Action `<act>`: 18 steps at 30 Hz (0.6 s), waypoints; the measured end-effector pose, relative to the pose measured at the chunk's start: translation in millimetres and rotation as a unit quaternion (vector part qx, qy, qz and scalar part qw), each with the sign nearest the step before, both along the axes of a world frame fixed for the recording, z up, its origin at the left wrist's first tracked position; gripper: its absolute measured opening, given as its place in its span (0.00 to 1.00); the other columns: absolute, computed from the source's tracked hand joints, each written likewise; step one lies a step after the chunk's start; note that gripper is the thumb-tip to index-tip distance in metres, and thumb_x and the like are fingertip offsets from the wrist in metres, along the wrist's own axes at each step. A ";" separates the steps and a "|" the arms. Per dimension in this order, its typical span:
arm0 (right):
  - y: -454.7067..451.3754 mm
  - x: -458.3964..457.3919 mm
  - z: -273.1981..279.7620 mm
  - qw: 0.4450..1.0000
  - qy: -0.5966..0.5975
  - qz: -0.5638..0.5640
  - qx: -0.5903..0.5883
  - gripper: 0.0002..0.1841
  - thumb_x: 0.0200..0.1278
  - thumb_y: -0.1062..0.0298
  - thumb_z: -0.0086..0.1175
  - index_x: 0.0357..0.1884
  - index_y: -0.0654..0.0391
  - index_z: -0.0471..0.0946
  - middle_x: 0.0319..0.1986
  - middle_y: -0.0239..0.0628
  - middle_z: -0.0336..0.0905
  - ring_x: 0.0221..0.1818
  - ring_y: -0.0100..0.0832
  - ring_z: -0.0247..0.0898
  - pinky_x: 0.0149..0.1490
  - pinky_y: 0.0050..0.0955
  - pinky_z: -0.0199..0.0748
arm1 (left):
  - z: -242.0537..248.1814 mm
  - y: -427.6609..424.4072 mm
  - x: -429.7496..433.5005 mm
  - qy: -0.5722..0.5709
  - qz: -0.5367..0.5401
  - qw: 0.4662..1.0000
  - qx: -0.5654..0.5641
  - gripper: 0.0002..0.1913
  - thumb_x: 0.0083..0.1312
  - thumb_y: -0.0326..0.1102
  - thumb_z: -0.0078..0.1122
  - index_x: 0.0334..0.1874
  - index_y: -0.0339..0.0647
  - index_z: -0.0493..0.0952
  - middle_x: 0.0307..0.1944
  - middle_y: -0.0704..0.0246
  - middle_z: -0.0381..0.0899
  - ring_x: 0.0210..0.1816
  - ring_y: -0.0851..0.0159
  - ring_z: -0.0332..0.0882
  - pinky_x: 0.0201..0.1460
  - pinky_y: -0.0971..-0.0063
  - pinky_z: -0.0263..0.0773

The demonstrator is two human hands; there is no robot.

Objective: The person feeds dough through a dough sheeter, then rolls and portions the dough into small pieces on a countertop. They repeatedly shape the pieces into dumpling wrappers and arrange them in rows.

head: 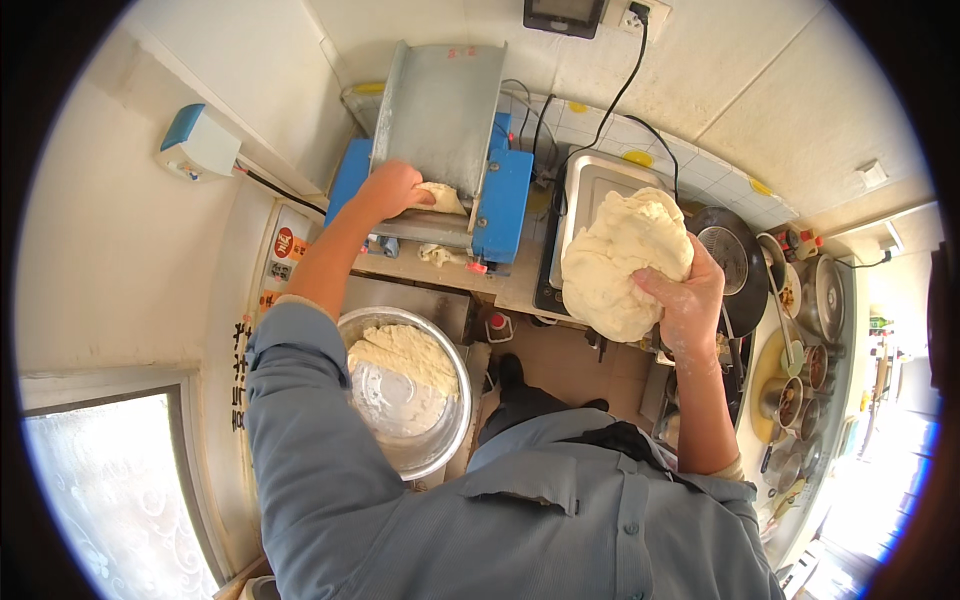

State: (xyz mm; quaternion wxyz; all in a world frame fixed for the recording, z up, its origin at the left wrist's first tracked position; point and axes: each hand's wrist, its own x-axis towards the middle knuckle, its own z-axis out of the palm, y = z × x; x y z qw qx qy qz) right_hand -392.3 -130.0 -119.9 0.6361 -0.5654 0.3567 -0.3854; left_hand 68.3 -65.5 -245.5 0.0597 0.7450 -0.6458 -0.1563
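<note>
My right hand (686,304) grips a large, thick slab of pale dough (619,259), thumb pressed on its near face. The slab is held up in front of a steel tray on the counter. At the foot of the metal chute on a blue dough roller machine (504,206), my left hand (394,193) holds a smaller piece of dough (442,198) at the rollers. How far that piece is in the rollers is hidden. Beneath the machine sits a lump of dough (439,255). A round steel basin (461,405) to my left holds more dough (405,356).
A rectangular steel tray (600,166) lies on a black cooktop to the machine's right. Farther right are a black wok (739,300) and several bowls of food or seasonings. Black power cords (626,94) run up the wall. A window (120,480) is at lower left.
</note>
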 end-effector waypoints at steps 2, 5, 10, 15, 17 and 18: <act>-2.3 -3.0 -1.2 1.000 -0.003 -0.004 0.003 0.30 0.52 0.87 0.69 0.62 0.70 0.80 0.50 0.42 0.88 0.49 0.29 0.85 0.57 0.32 0.84 | -1.8 5.1 5.7 -0.010 -0.047 0.999 -0.021 0.15 0.62 0.41 0.71 0.33 0.32 0.82 0.33 0.52 0.81 0.41 0.43 0.78 0.44 0.53 0.73; -4.3 -4.7 -4.1 1.000 -0.009 -0.008 0.012 0.30 0.52 0.87 0.69 0.62 0.70 0.80 0.50 0.42 0.88 0.49 0.30 0.85 0.57 0.32 0.84 | -5.4 10.7 15.5 -0.027 -0.141 0.987 -0.074 0.06 0.62 0.31 0.67 0.34 0.37 0.80 0.35 0.58 0.79 0.47 0.46 0.76 0.50 0.55 0.72; -4.0 -3.8 -7.7 1.000 -0.014 0.004 0.023 0.30 0.53 0.87 0.69 0.62 0.70 0.79 0.51 0.43 0.88 0.50 0.32 0.86 0.58 0.34 0.85 | -4.8 18.6 10.5 -0.115 -0.152 0.977 -0.091 0.03 0.60 0.23 0.65 0.34 0.40 0.81 0.36 0.62 0.79 0.51 0.50 0.77 0.59 0.56 0.72; -3.7 -5.3 -7.2 0.999 -0.020 0.013 0.024 0.30 0.53 0.87 0.68 0.62 0.71 0.79 0.51 0.44 0.88 0.50 0.33 0.86 0.58 0.34 0.85 | 1.7 24.5 -25.8 -0.063 -0.126 0.973 -0.185 0.05 0.62 0.24 0.67 0.34 0.37 0.78 0.38 0.62 0.79 0.49 0.49 0.76 0.58 0.55 0.71; -3.3 -4.3 -8.2 0.999 -0.022 0.017 0.031 0.30 0.53 0.87 0.68 0.63 0.71 0.79 0.51 0.44 0.88 0.50 0.33 0.86 0.58 0.34 0.85 | 3.0 21.1 -34.3 0.005 -0.100 0.978 -0.182 0.06 0.65 0.28 0.68 0.35 0.36 0.78 0.39 0.61 0.81 0.49 0.48 0.76 0.57 0.55 0.72; -2.6 -3.1 -9.1 0.999 -0.022 0.020 0.039 0.30 0.53 0.88 0.68 0.63 0.71 0.79 0.52 0.44 0.88 0.50 0.33 0.86 0.58 0.35 0.85 | 3.0 17.8 -35.0 0.008 -0.093 0.984 -0.150 0.07 0.65 0.31 0.68 0.36 0.35 0.79 0.40 0.60 0.82 0.50 0.48 0.76 0.57 0.55 0.72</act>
